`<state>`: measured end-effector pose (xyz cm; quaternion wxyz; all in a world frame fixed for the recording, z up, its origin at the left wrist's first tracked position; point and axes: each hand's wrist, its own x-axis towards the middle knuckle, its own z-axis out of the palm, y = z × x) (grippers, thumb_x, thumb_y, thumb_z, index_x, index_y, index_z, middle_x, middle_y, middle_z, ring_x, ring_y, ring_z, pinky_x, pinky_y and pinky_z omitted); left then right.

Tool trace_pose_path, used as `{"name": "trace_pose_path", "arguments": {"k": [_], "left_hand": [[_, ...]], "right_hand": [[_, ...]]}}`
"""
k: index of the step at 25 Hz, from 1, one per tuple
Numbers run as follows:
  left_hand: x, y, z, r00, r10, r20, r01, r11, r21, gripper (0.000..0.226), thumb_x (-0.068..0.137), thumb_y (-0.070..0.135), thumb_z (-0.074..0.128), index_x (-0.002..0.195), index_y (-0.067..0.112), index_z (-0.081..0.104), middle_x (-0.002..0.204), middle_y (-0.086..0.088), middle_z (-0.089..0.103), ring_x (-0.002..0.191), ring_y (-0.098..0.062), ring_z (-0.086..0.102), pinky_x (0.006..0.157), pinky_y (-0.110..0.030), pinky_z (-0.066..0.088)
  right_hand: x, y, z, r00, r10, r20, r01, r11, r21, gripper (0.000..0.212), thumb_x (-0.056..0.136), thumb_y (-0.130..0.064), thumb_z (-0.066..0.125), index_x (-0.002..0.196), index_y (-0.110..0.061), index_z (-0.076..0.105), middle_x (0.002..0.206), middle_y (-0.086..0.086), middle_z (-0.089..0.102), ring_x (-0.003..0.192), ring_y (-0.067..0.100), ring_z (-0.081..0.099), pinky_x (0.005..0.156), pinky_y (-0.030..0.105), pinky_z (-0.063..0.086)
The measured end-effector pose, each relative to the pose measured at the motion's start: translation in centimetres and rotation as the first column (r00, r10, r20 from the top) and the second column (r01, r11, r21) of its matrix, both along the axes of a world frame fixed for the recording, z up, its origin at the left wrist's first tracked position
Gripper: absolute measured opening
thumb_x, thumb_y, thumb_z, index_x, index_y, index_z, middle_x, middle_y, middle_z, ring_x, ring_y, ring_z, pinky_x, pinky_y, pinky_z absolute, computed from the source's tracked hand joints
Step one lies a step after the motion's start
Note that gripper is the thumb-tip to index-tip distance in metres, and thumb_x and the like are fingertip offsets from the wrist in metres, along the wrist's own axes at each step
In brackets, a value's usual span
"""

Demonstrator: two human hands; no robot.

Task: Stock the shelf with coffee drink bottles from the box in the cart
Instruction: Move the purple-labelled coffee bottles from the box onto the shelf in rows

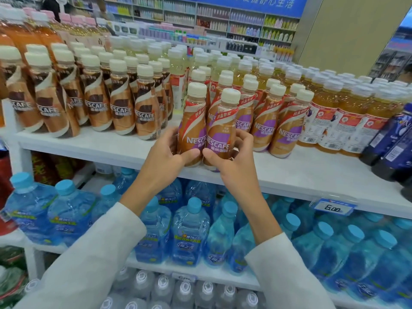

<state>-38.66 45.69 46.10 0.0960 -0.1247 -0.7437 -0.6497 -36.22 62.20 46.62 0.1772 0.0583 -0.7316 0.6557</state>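
Two Nescafe coffee bottles with purple-and-tan labels and cream caps stand side by side near the front of the white shelf (312, 172). My left hand (165, 159) grips the left bottle (192, 121) low on its side. My right hand (231, 159) grips the right bottle (223, 128) the same way. Both bottles are upright, their bases hidden by my thumbs. More purple-label coffee bottles (287, 130) stand in rows just right and behind. The box and the cart are out of view.
Brown-label Nescafe bottles (120, 108) fill the shelf to the left. Yellow tea bottles (347, 121) and dark blue bottles (392, 139) stand to the right. Blue water bottles (189, 230) fill the shelf below, with a price tag (333, 207) on the shelf edge.
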Motion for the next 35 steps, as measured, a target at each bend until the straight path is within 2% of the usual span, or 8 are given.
{"name": "trace_pose_path", "arguments": {"k": [3,6,9,13,20,23,30,35], "left_hand": [[0.3,-0.2,-0.3,0.996,0.056,-0.068,-0.063,0.994,-0.093,0.048,0.083,0.027,0.083,0.123,0.039,0.06,0.121,0.012,0.064,0.109,-0.001,0.063,0.1,-0.037,0.055],[0.8,-0.1,-0.6,0.981,0.158,-0.109,-0.176,0.968,-0.178,0.073,0.067,0.047,0.091,0.13,0.031,0.059,0.12,0.006,0.058,0.105,-0.008,0.063,0.09,-0.032,0.057],[0.9,-0.3,-0.2,0.978,0.202,-0.05,-0.206,0.973,-0.107,0.071,0.065,0.032,0.095,0.124,0.026,0.055,0.109,0.014,0.065,0.097,-0.004,0.067,0.085,-0.026,0.058],[0.2,-1.2,0.1,0.995,0.095,0.016,-0.093,0.991,-0.092,0.055,0.079,0.012,0.085,0.122,0.024,0.053,0.113,0.005,0.07,0.103,-0.006,0.069,0.098,-0.034,0.056],[1.3,-0.3,-0.1,0.979,0.195,-0.052,-0.201,0.971,-0.13,0.066,0.072,0.037,0.09,0.129,0.026,0.058,0.121,0.011,0.067,0.098,-0.007,0.069,0.083,-0.026,0.058],[1.2,0.2,0.0,0.966,0.25,-0.065,-0.257,0.959,-0.117,0.063,0.071,0.033,0.091,0.126,0.026,0.061,0.112,0.011,0.069,0.092,-0.006,0.069,0.079,-0.022,0.057],[-1.6,1.0,0.3,0.951,0.296,-0.086,-0.307,0.936,-0.171,0.07,0.074,0.034,0.089,0.136,0.019,0.059,0.124,0.001,0.069,0.102,-0.014,0.069,0.092,-0.034,0.058],[-2.7,1.2,0.4,0.949,0.303,-0.082,-0.313,0.932,-0.184,0.071,0.077,0.034,0.087,0.139,0.019,0.057,0.128,-0.001,0.068,0.107,-0.016,0.067,0.094,-0.033,0.056]], "right_hand": [[1.0,0.0,-0.2,1.0,-0.028,0.006,0.028,0.998,0.061,0.075,0.077,-0.029,0.088,0.133,-0.027,0.039,0.124,-0.016,0.055,0.111,-0.006,0.059,0.09,0.014,0.053],[1.5,-0.1,-0.5,0.99,-0.139,-0.039,0.142,0.983,0.113,0.069,0.075,-0.035,0.089,0.13,-0.031,0.047,0.123,-0.016,0.058,0.111,-0.002,0.059,0.089,0.016,0.053],[1.4,0.0,-0.4,0.983,-0.181,-0.045,0.185,0.975,0.123,0.059,0.079,-0.031,0.087,0.125,-0.034,0.048,0.118,-0.019,0.06,0.105,-0.005,0.061,0.089,0.02,0.055],[1.3,-0.1,-0.8,0.98,-0.195,-0.04,0.198,0.971,0.135,0.058,0.081,-0.032,0.085,0.125,-0.039,0.047,0.122,-0.016,0.061,0.109,0.001,0.063,0.095,0.029,0.057],[2.1,-0.6,-1.4,0.964,-0.265,-0.027,0.266,0.95,0.162,0.07,0.08,-0.041,0.084,0.139,-0.032,0.047,0.13,-0.009,0.058,0.115,0.007,0.061,0.095,0.03,0.057],[1.5,-0.8,-1.7,0.952,-0.304,-0.046,0.307,0.931,0.197,0.065,0.081,-0.042,0.082,0.136,-0.031,0.05,0.126,-0.009,0.061,0.111,0.01,0.063,0.093,0.036,0.058],[-2.2,-1.3,-1.5,0.95,-0.309,-0.033,0.305,0.907,0.291,0.063,0.084,-0.042,0.072,0.141,-0.026,0.051,0.132,-0.006,0.063,0.12,0.017,0.061,0.102,0.045,0.053],[-3.5,-1.6,-1.3,0.945,-0.327,-0.029,0.316,0.885,0.341,0.065,0.088,-0.041,0.071,0.145,-0.021,0.047,0.139,-0.001,0.059,0.126,0.02,0.057,0.105,0.046,0.051]]}}
